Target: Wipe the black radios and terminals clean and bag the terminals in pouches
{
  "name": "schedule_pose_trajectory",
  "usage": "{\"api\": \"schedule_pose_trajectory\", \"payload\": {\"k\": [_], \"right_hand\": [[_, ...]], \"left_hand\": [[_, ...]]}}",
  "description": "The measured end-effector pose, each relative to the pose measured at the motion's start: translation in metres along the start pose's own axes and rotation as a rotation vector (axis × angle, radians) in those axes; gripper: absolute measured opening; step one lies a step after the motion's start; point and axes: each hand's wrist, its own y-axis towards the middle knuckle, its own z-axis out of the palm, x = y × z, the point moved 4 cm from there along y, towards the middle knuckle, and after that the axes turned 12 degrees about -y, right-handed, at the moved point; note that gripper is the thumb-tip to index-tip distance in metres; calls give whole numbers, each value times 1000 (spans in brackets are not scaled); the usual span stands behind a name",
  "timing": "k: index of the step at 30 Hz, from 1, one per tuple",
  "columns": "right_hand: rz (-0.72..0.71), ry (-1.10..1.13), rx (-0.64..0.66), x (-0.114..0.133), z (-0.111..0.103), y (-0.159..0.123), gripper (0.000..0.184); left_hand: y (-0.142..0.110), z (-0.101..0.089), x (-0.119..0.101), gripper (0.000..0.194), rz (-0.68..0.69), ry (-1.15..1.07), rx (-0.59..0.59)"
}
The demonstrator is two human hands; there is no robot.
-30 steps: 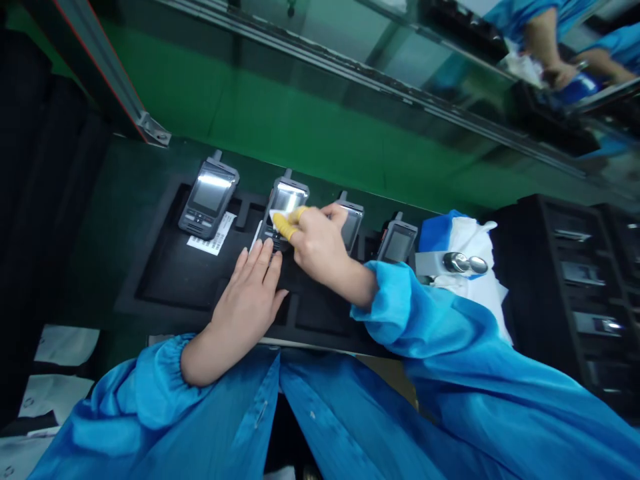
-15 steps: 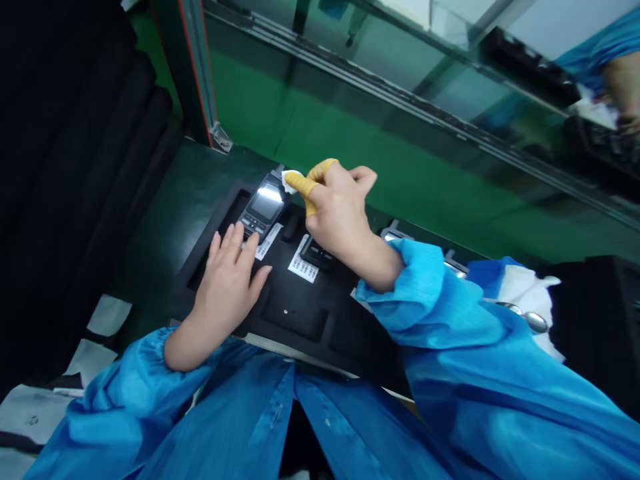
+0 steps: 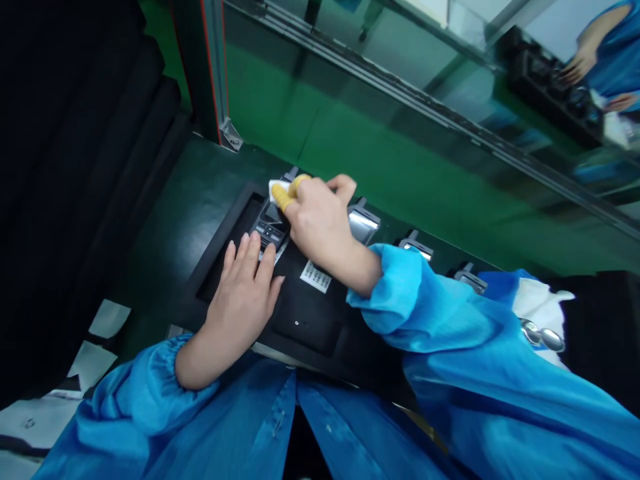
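Closest to the camera, a shiny blue smock [image 3: 280, 427] with two gathered cuffs reaches out to a pair of bare hands. The left hand [image 3: 243, 310] lies flat on a black foam tray [image 3: 310, 327], its fingers [image 3: 245, 257] spread apart, their tips just at the lower end of a black handheld terminal [image 3: 270, 227]. This terminal, with a dark keypad and a stubby antenna, sits at the tray's far edge, its upper part hidden beneath the right hand [image 3: 320, 223]. That hand's thumb and forefinger, capped in yellow finger cots [image 3: 280, 197], pinch together on a small white wipe [image 3: 277, 190] pressed against the terminal's top end. A white barcode label [image 3: 315, 277] lies on the tray just below the right wrist, and a sliver of a second label shows at the terminal's lower edge. Three more grey-and-black terminals [image 3: 363, 223] stand in a row along the tray, partly hidden by the right sleeve, making four in all. The tray rests on a dark green tabletop [image 3: 165, 267], with three white paper sheets [image 3: 109, 319] at lower left and a black padded cloth [image 3: 75, 167] beyond them. To the right lie a white cloth [image 3: 537, 300] and two oval steel pieces [image 3: 543, 337]. Farthest off rise a green panel [image 3: 360, 153], a metal post with a red stripe [image 3: 205, 67] and a glass pane [image 3: 585, 67] reflecting blue-sleeved arms.
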Motion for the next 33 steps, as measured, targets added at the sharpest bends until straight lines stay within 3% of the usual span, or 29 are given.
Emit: {"api": "schedule_pose_trajectory", "payload": {"k": [4,10,15,18,23,27,33], "right_hand": [[41,20,12,-5,1,6,37],[-161,19,110,22,-3,-15,35],[61,-14,24,-14,3,-4,38],[93,18,-10,-20,10,-14,37],[-79,66,-22,15,15,-49,35],[-179,104,-19,39,12,-60,38],[-268,226,173,48,-5,-67,24]], "left_hand": [[1,0,-1,42,18,8,1],[0,1,-1,43,29,36,-13],[0,0,-2,41,39,31,-14],[0,-1,-3,41,61,24,-24],[-1,0,0,36,60,-29,-63],[-5,-2,7,40,1,-184,-119],[-5,-7,17,40,-119,-296,-143]]}}
